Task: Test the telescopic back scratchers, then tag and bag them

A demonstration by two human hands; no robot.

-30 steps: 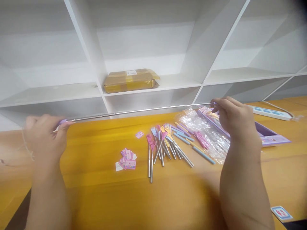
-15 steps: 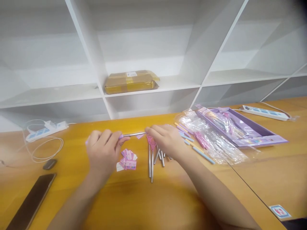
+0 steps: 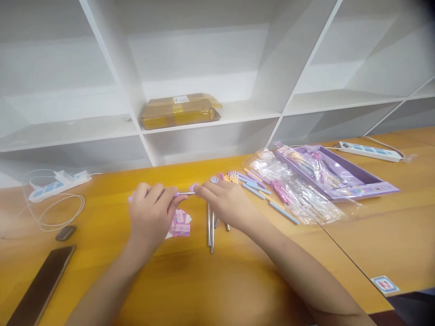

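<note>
Grasping a purple handle (image 3: 176, 194) in the left grip (image 3: 151, 210), with knuckles up and thumb laid toward a thin metal rod (image 3: 186, 194). Pinching the rod's other end in the right grip (image 3: 222, 201), back of the hand turned up; cannot tell which part sits under those fingers. Only a short, nearly level stretch of bare metal visible, right between the two grips.

Best to line up both wrists with the rod and work straight along it, never sideways, to spare the thin metal a bend. Press evenly from both grips, slowly, firm on the handle but light at the pinch. Watch the fingertips near the gap between the grips, to avoid nipping skin.

Mind the loose cards (image 3: 182, 230) just below and between the grips, and the back scratchers (image 3: 212, 233) partly hidden under the right grip; better to hold the rod above both than to drag it across the table (image 3: 251, 283). Leave elbow room too beside the coloured sticks (image 3: 284, 213), plastic bag (image 3: 302, 206) and purple box (image 3: 377, 188), all to the right of the right grip
</note>
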